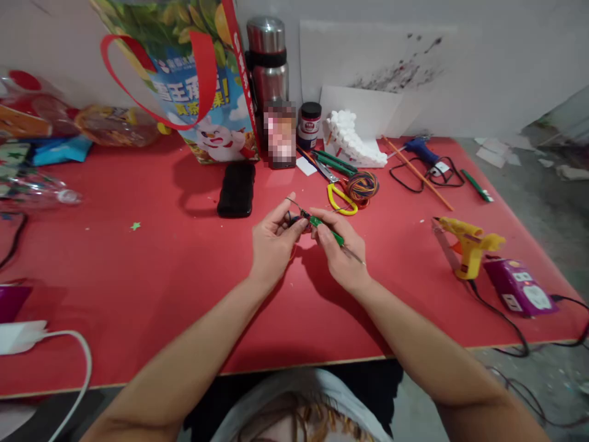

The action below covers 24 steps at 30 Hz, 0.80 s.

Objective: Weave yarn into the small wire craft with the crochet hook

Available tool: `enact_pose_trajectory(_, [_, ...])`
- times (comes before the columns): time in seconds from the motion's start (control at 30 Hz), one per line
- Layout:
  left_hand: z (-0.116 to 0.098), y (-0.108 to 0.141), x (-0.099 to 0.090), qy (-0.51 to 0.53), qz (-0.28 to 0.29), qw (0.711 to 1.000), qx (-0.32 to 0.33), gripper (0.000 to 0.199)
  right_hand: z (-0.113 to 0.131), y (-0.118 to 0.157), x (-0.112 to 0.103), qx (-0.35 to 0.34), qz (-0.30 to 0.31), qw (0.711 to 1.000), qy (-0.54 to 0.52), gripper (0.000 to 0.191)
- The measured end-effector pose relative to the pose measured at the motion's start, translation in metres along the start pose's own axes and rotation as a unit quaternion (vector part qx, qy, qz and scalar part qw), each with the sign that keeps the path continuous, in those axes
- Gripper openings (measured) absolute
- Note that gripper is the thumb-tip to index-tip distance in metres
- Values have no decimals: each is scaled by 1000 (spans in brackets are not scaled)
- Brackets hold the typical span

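Head feed, I note: right hand [344, 252] clamped on a slim green-handled metal tool [339, 238]; left hand [273, 242] pinching a small, dark multicoloured strand bundle [294, 219].

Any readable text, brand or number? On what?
"雪王承": carrier bag; handle hides the rest.
"真茶", "果!": same bag, line below.
Too small or blurred: bag's side lettering, jar label, purple box markings.
Upright phone: pixelated.
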<state>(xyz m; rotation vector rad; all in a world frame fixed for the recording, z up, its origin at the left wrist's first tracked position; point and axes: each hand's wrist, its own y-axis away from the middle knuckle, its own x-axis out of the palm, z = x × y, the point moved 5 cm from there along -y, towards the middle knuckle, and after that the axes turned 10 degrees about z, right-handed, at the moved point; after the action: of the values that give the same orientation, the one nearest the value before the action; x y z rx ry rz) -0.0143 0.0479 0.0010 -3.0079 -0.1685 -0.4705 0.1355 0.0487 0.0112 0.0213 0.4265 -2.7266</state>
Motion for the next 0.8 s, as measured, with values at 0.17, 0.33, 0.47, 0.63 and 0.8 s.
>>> enact_pose_trajectory(0.17, [1, 4, 4, 6, -23, 1000, -2, 56, 5, 3, 7, -10, -29, 999, 39, 33])
enact_pose_trajectory(0.33, [0, 1, 4, 75, -7, 997, -16, 56, -2, 2, 8, 11, -33, 998, -51, 35])
enact_pose_trajectory(0.47, [-1, -5, 2, 138, 39, 988, -50, 57, -12, -4, 9, 24, -9, 976, -215, 32])
enact_pose_trajectory(0.63, [-5, -9, -3, 162, 34, 984, -72, 51, -13, -8, 8, 49, 4, 956, -290, 29])
enact_pose_trajectory(0.8, [-10, -10, -4, 155, 47, 984, -71, 51, -10, -7, 4, 59, -1, 957, -285, 29])
